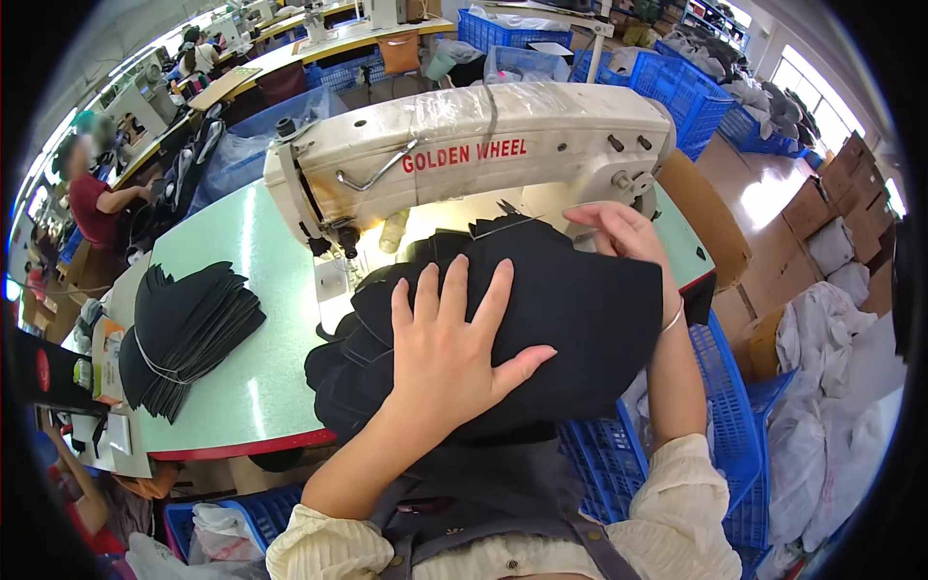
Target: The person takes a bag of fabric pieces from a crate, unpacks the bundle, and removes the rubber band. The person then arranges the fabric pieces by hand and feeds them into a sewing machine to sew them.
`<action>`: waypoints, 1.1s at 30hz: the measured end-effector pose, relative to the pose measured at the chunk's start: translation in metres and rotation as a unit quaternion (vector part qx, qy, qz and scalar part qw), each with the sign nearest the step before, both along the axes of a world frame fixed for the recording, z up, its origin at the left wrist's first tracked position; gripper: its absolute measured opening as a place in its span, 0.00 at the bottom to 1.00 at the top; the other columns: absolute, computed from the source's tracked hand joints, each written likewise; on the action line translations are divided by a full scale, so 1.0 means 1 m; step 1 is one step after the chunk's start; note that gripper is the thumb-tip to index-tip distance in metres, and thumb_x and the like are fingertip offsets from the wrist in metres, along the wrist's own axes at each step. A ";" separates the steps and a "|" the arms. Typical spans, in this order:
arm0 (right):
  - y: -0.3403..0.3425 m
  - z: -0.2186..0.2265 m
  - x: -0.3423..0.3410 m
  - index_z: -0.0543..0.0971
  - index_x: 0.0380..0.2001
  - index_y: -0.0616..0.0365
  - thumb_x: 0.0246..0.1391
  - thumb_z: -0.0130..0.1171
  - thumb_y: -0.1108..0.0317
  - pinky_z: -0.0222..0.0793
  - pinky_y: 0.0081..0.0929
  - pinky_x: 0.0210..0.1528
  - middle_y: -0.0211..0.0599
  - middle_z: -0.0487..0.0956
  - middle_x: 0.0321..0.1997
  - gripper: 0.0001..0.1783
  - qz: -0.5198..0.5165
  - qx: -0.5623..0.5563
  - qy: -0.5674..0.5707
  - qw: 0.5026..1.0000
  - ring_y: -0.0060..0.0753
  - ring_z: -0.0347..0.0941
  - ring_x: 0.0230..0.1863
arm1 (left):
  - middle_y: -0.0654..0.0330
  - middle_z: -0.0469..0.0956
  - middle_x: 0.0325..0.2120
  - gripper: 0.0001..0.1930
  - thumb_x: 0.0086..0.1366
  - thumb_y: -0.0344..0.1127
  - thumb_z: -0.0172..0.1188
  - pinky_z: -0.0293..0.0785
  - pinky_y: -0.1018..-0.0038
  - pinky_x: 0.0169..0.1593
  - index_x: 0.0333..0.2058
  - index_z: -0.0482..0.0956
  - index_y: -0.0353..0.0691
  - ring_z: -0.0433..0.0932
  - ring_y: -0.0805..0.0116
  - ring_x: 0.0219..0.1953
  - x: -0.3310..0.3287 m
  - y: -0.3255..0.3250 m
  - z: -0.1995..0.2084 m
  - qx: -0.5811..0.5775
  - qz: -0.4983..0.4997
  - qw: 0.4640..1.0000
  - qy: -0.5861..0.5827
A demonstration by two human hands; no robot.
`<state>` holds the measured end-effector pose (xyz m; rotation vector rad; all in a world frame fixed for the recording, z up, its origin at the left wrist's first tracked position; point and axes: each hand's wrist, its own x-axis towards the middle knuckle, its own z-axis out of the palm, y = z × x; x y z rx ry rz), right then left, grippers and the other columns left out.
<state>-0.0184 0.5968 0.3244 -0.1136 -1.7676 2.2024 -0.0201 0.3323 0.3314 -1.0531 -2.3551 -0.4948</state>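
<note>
A thick stack of black fabric pieces (590, 319) lies in front of me at the sewing machine (522, 135), its layers fanned out on the left. My left hand (449, 333) rests flat on top of it, fingers spread. Behind the stack's far right corner, my right hand (623, 232) grips the edge; its lower fingers are partly hidden by the cloth. A thin band crosses the far edge of the stack near the right fingertips. Farther left on the pale green table (275, 333) sits another black bundle (188, 333), tied with a thin cord.
The machine's white arm spans the table just beyond my hands, its needle end at the left. Blue crates (730, 425) stand close by my right side, and another blue crate (261, 512) is at the lower left. Cardboard boxes (826, 198) are at right. Other people work at far left.
</note>
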 end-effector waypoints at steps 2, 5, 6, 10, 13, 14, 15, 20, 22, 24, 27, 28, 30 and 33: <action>0.003 0.010 -0.013 0.79 0.41 0.64 0.63 0.51 0.61 0.54 0.09 0.20 0.38 0.82 0.37 0.16 0.034 0.128 -0.009 0.991 0.09 0.56 0.16 | 0.45 0.70 0.50 0.39 0.52 0.66 0.58 0.60 0.49 0.55 0.57 0.71 0.46 0.68 0.45 0.51 0.002 0.000 -0.002 0.009 -0.004 1.000 -0.001; 0.015 0.017 -0.021 0.80 0.39 0.62 0.63 0.52 0.62 0.55 0.11 0.21 0.31 0.80 0.25 0.14 0.060 0.182 -0.005 0.981 0.11 0.60 0.18 | 0.45 0.69 0.50 0.39 0.52 0.67 0.58 0.60 0.50 0.54 0.57 0.72 0.46 0.68 0.44 0.50 0.008 0.000 -0.003 0.018 -0.017 1.000 0.005; 0.018 0.022 -0.025 0.80 0.39 0.62 0.63 0.52 0.62 0.55 0.11 0.21 0.31 0.80 0.25 0.14 0.066 0.187 -0.001 0.980 0.11 0.60 0.18 | 0.45 0.69 0.50 0.39 0.52 0.67 0.58 0.60 0.50 0.54 0.57 0.72 0.46 0.68 0.44 0.50 0.007 0.000 -0.002 0.023 -0.011 1.000 0.008; -0.008 0.069 -0.039 0.80 0.37 0.61 0.64 0.52 0.60 0.54 0.10 0.21 0.25 0.76 0.21 0.15 0.061 0.112 0.138 0.982 0.10 0.60 0.18 | 0.43 0.69 0.50 0.40 0.52 0.68 0.57 0.60 0.49 0.53 0.57 0.72 0.47 0.67 0.43 0.50 0.008 -0.002 -0.006 0.026 -0.005 1.000 0.016; -0.044 0.108 -0.065 0.80 0.37 0.62 0.63 0.53 0.61 0.51 0.11 0.19 0.27 0.78 0.23 0.14 0.031 0.217 0.169 0.961 0.09 0.58 0.16 | 0.42 0.70 0.50 0.40 0.53 0.69 0.53 0.59 0.46 0.53 0.57 0.72 0.47 0.67 0.41 0.50 0.011 -0.005 -0.008 0.036 0.000 0.999 0.019; -0.053 0.119 -0.075 0.80 0.37 0.62 0.63 0.53 0.61 0.51 0.11 0.19 0.27 0.78 0.23 0.14 0.041 0.216 0.174 0.960 0.09 0.58 0.16 | 0.41 0.69 0.50 0.40 0.53 0.69 0.53 0.60 0.45 0.53 0.57 0.71 0.47 0.67 0.40 0.51 0.013 -0.003 -0.008 0.039 -0.001 0.999 0.020; -0.063 0.130 -0.086 0.80 0.37 0.62 0.62 0.53 0.61 0.51 0.10 0.19 0.28 0.79 0.24 0.14 0.030 0.221 0.183 0.958 0.09 0.57 0.16 | 0.41 0.69 0.51 0.40 0.53 0.69 0.53 0.60 0.44 0.53 0.57 0.71 0.47 0.67 0.40 0.51 0.015 -0.002 -0.008 0.045 -0.003 0.999 0.013; -0.110 0.159 -0.138 0.81 0.36 0.63 0.60 0.56 0.62 0.49 0.11 0.16 0.34 0.84 0.31 0.14 -0.019 0.258 0.217 0.941 0.07 0.55 0.15 | 0.39 0.67 0.52 0.40 0.53 0.68 0.55 0.61 0.42 0.52 0.58 0.69 0.46 0.66 0.38 0.51 0.017 -0.001 -0.013 0.081 -0.006 0.997 -0.005; -0.117 0.175 -0.159 0.83 0.35 0.61 0.60 0.55 0.63 0.54 0.12 0.16 0.32 0.84 0.31 0.13 -0.078 0.262 0.258 0.927 0.09 0.58 0.14 | 0.38 0.67 0.51 0.40 0.54 0.67 0.55 0.59 0.41 0.53 0.58 0.68 0.45 0.66 0.38 0.52 0.017 -0.002 -0.015 0.092 -0.014 0.996 -0.012; -0.106 0.201 -0.172 0.83 0.36 0.59 0.60 0.55 0.62 0.58 0.14 0.17 0.32 0.84 0.32 0.13 -0.130 0.274 0.305 0.903 0.11 0.61 0.15 | 0.37 0.66 0.52 0.41 0.54 0.68 0.55 0.59 0.41 0.54 0.58 0.68 0.44 0.66 0.37 0.52 0.019 0.004 -0.019 0.098 -0.020 0.995 -0.010; -0.122 0.230 -0.169 0.83 0.37 0.58 0.59 0.54 0.60 0.63 0.17 0.18 0.32 0.84 0.33 0.14 -0.070 0.515 0.210 0.828 0.14 0.65 0.16 | 0.37 0.66 0.52 0.41 0.55 0.68 0.53 0.58 0.41 0.55 0.59 0.67 0.43 0.65 0.37 0.53 0.018 0.001 -0.022 0.107 -0.012 0.994 -0.014; -0.136 0.229 -0.169 0.83 0.37 0.58 0.59 0.54 0.60 0.63 0.17 0.18 0.32 0.84 0.33 0.14 -0.068 0.519 0.212 0.825 0.14 0.65 0.16 | 0.36 0.66 0.52 0.40 0.56 0.67 0.53 0.58 0.41 0.55 0.59 0.67 0.43 0.65 0.37 0.53 0.017 0.001 -0.022 0.112 -0.016 0.994 -0.014; -0.178 0.221 -0.168 0.83 0.38 0.59 0.59 0.53 0.58 0.62 0.18 0.16 0.33 0.84 0.32 0.16 0.068 0.624 0.165 0.761 0.14 0.63 0.13 | 0.36 0.66 0.52 0.40 0.56 0.67 0.54 0.58 0.41 0.55 0.59 0.67 0.42 0.65 0.36 0.53 0.015 0.000 -0.023 0.121 -0.018 0.992 -0.017; -0.209 0.214 -0.174 0.82 0.42 0.61 0.59 0.53 0.57 0.63 0.19 0.15 0.34 0.84 0.37 0.19 0.246 0.649 0.078 0.715 0.17 0.66 0.12 | 0.35 0.67 0.52 0.40 0.56 0.66 0.54 0.58 0.41 0.56 0.58 0.68 0.40 0.65 0.35 0.53 0.014 0.001 -0.024 0.130 -0.028 0.991 -0.018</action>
